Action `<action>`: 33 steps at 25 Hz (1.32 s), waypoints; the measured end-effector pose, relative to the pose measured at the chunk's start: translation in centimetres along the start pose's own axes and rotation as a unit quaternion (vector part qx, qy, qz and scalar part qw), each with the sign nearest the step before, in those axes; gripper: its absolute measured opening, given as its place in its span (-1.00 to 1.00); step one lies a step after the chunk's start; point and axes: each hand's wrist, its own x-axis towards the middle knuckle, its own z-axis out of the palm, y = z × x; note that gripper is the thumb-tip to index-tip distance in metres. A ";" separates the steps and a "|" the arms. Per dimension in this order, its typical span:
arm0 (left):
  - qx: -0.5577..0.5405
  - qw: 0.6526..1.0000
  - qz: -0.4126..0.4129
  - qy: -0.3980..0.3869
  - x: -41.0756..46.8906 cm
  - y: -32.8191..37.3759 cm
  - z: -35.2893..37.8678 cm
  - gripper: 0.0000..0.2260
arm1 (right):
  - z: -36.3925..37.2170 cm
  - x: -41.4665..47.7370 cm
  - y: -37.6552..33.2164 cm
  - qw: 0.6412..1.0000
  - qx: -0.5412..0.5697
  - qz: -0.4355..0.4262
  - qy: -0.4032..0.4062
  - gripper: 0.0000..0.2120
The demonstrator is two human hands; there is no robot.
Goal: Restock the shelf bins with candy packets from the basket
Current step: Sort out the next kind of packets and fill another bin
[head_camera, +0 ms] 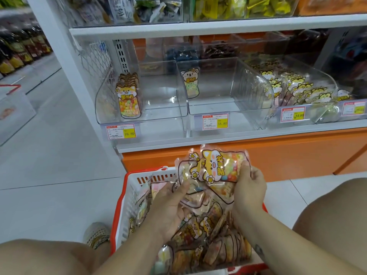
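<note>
Glossy plastic candy packets (216, 167), likely light, floppy and slippery, are bunched between curled fingers (245, 168): left hand (171, 207) cupping underneath, right hand (249, 189) pinching the side, basket (131, 193) just below. Squeezing the stack mid-body should hold best.

Bunched candy packets (216, 167), seemingly above basket (129, 195).

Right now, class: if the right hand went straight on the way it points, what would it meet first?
Carrying its candy packets, the right hand would probably meet the orange shelf base first; depth is unclear.
</note>
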 end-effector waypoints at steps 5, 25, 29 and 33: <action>0.027 0.999 0.037 0.025 -0.2 -0.4 1.2 -0.39 | 0.5 -2.1 0.1 1.000 0.002 0.001 -0.028 -0.71; 0.296 0.934 0.171 0.100 -1.2 2.7 0.3 -0.84 | -0.9 -1.3 -2.4 0.841 -0.321 -0.077 -0.429 -0.65; 0.156 0.973 0.125 0.119 -0.3 3.3 -0.1 -0.81 | -0.8 -0.4 -1.8 0.927 -0.040 0.105 -0.358 -0.22; 0.066 0.981 0.141 0.116 -0.2 3.4 0.5 -0.78 | -0.9 -1.6 -3.2 0.898 0.182 0.239 -0.321 -0.82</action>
